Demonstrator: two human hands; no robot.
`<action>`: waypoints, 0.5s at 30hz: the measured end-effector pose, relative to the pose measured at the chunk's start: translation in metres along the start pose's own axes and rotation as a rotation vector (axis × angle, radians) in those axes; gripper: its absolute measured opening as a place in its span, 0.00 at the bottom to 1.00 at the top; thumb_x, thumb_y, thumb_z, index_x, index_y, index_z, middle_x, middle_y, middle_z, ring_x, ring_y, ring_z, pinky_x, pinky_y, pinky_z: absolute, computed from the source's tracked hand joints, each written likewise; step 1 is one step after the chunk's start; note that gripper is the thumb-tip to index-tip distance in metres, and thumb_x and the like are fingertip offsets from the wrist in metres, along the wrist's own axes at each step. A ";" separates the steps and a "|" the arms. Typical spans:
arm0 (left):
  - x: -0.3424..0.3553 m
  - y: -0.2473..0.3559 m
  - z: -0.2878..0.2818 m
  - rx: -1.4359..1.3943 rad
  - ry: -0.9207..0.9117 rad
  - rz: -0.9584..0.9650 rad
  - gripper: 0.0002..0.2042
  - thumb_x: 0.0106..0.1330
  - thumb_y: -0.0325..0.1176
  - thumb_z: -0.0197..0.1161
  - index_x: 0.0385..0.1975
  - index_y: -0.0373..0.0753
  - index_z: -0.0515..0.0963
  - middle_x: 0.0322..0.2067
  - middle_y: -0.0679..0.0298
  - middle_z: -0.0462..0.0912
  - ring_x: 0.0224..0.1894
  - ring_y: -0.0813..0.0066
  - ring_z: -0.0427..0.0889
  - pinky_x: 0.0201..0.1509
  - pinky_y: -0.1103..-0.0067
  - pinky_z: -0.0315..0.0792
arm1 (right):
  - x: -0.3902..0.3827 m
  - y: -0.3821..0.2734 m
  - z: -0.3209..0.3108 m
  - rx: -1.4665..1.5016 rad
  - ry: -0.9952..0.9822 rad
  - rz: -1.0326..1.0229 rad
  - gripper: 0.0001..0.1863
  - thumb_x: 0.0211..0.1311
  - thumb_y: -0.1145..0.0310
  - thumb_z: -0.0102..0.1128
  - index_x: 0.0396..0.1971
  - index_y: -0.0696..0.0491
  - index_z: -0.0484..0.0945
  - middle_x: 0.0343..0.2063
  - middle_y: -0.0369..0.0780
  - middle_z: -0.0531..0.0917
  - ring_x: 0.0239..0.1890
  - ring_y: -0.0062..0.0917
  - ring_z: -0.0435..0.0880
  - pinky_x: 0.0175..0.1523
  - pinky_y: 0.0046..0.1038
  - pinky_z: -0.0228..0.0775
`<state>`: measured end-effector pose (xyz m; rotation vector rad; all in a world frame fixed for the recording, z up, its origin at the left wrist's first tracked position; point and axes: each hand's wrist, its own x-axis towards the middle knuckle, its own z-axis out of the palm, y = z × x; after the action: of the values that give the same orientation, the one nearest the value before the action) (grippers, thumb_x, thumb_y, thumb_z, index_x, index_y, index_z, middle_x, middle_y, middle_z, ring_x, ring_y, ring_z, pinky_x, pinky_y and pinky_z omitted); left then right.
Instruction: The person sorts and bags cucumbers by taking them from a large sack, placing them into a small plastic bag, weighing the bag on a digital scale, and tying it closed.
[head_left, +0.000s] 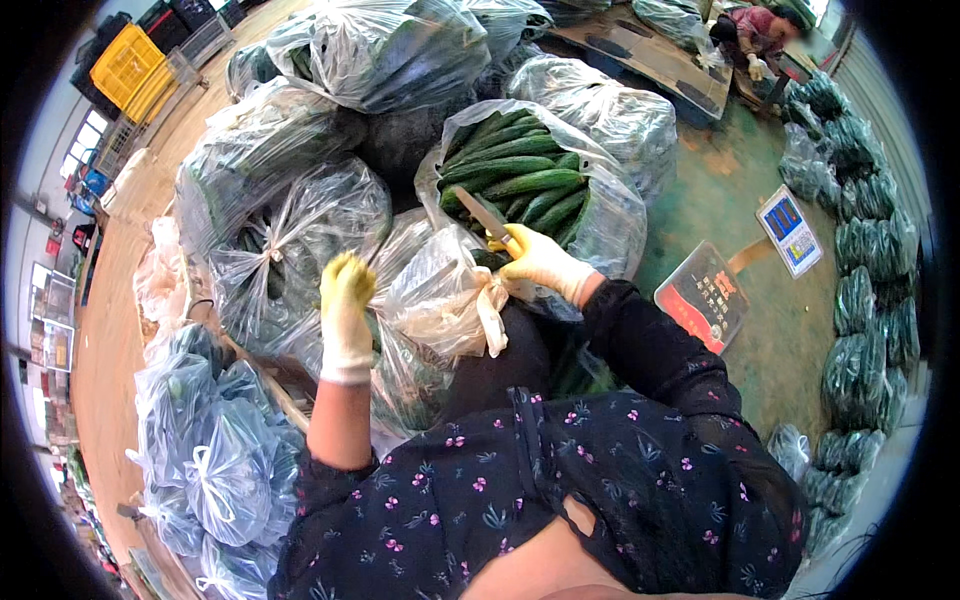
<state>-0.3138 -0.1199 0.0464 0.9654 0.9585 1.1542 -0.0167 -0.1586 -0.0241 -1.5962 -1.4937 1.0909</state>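
Right hand (540,262), yellow-tipped glove, clenched on knife (487,216), blade pointing up-left over open bag of cucumbers (530,185). Left hand (346,300), same glove type, fingers curled at side of tied clear bag (440,300); cannot tell whether gripping plastic or just pressing it. Tied bag directly in front, between both hands, knot facing right hand. More filled bags (290,150) piled behind and left. Scale (705,295) with display (789,230) on green floor (720,190), right. Row of small packed bags (870,300) along far right edge. Yellow crate (128,68) top left. Another person (750,35) top right.
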 end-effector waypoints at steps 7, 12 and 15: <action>0.033 -0.011 0.093 0.840 -0.481 -0.216 0.45 0.54 0.48 0.67 0.62 0.27 0.48 0.45 0.51 0.74 0.45 0.75 0.75 0.46 0.77 0.71 | 0.038 0.030 0.027 0.149 -0.025 -0.026 0.43 0.36 0.69 0.68 0.59 0.56 0.61 0.49 0.44 0.76 0.50 0.28 0.75 0.54 0.23 0.65; 0.043 -0.052 0.064 0.153 -0.374 -0.389 0.09 0.54 0.21 0.54 0.35 0.29 0.76 0.33 0.57 0.80 0.34 0.71 0.80 0.42 0.77 0.74 | 0.036 0.007 0.024 0.036 0.077 -0.027 0.38 0.42 0.69 0.67 0.57 0.55 0.64 0.46 0.43 0.79 0.46 0.28 0.78 0.51 0.23 0.67; 0.024 -0.041 0.071 -0.166 -0.442 -0.485 0.11 0.53 0.20 0.50 0.37 0.29 0.75 0.33 0.57 0.80 0.34 0.70 0.79 0.43 0.76 0.74 | 0.039 0.007 0.016 -0.148 0.134 0.018 0.37 0.42 0.65 0.69 0.56 0.52 0.65 0.44 0.43 0.80 0.45 0.31 0.79 0.51 0.25 0.68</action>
<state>-0.2315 -0.1099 0.0257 0.7536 0.6718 0.5676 -0.0285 -0.1215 -0.0413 -1.7510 -1.5018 0.8813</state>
